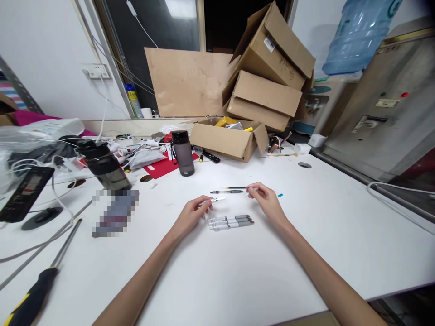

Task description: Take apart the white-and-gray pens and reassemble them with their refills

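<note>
On the white table (238, 280) my left hand (194, 213) pinches a clear pen barrel (217, 199) that points to the right. Just across from it, my right hand (267, 199) pinches the end of a thin pen refill (234, 187) that points to the left. A grey pen part (227, 191) lies between the two hands, just below the refill. Three assembled grey and clear pens (231, 222) rest side by side in front of the hands.
A dark water bottle (183, 153) and a larger dark bottle (103, 165) stand at the back left. An open cardboard box (226, 138) sits behind, under stacked boxes (272, 68). A screwdriver (37, 290), cables and a phone (23, 192) lie at the left.
</note>
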